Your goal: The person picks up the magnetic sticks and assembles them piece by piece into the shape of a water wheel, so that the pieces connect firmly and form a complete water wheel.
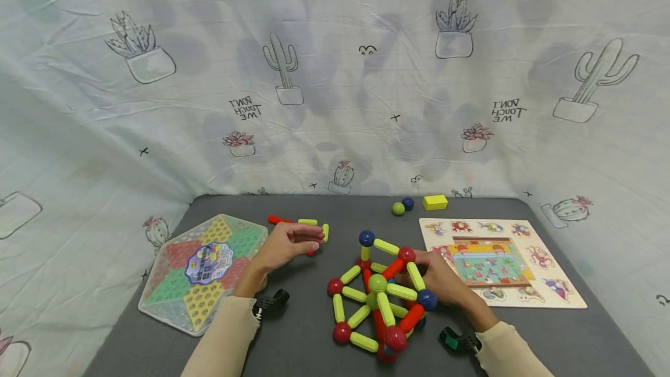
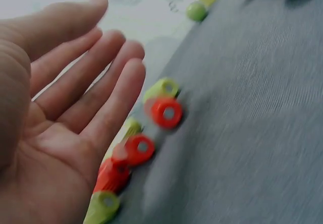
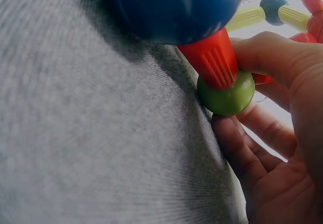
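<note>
A lattice of yellow-green and red magnetic rods and coloured balls (image 1: 378,284) stands on the grey table, right of centre. My right hand (image 1: 439,278) is at its right side, partly hidden behind it in the head view. In the right wrist view, the thumb and fingers pinch a green ball (image 3: 227,95) low in the structure, joined to a red rod (image 3: 214,60). A large blue ball (image 3: 174,7) is close to that camera. My left hand (image 1: 288,244) hovers with fingers extended and nothing in its grasp, near loose red rods (image 2: 166,113) and yellow-green rods (image 2: 103,206).
On the left lies a hexagonal board box (image 1: 173,284) with coloured triangles. A wooden picture puzzle (image 1: 555,284) lies at the right. Along the back edge sit a loose green ball (image 1: 398,209), a blue ball (image 1: 407,203) and a yellow block (image 1: 435,202). A printed cloth (image 1: 335,74) hangs behind.
</note>
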Motion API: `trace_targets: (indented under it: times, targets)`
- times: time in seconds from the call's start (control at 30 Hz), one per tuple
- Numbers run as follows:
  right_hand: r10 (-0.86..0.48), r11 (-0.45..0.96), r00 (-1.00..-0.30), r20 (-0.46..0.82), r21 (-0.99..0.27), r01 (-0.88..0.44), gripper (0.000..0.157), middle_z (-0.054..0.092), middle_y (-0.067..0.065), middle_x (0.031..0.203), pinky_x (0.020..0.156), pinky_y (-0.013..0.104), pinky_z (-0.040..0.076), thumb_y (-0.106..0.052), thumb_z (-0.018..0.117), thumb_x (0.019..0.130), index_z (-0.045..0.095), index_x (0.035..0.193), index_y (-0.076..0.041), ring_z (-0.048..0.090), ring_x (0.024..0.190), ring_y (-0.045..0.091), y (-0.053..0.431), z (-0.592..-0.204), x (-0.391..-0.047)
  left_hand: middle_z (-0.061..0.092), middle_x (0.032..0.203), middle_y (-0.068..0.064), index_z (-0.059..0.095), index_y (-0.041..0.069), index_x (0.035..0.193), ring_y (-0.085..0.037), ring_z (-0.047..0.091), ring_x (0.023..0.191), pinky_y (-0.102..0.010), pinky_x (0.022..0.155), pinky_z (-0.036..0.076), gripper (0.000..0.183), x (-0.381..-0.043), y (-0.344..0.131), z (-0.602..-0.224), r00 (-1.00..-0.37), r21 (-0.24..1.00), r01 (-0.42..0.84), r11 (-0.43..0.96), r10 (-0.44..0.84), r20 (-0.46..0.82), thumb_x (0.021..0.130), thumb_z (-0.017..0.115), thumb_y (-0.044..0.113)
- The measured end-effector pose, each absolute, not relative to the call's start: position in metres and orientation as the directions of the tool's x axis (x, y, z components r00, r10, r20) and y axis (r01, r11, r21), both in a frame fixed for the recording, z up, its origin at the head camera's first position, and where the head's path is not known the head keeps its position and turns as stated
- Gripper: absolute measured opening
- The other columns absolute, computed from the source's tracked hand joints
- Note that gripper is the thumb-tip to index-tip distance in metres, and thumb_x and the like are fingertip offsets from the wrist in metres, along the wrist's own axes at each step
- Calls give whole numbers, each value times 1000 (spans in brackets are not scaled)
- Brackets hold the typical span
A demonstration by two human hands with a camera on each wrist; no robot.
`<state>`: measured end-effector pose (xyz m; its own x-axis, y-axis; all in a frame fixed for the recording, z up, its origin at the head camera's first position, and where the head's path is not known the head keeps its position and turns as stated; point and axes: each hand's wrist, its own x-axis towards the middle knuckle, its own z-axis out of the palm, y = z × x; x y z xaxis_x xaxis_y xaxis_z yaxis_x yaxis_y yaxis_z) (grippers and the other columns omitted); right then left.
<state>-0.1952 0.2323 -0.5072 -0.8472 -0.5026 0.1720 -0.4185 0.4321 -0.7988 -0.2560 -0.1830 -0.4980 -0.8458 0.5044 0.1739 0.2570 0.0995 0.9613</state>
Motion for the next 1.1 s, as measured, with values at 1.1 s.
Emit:
trace_targets:
  times: [1.1]
  targets:
    - [-512,411,-826,234,-778,-476,17,71,-5,95,76,26,57,-15,86,97,82,108,-28,66,85,11,231,-509,-195,79,109,-9,64,-6,134,-15,79,96,-37,97,65,37,-181,-78,-437,-903,946,-273,-176,385,-189,102,77,9]
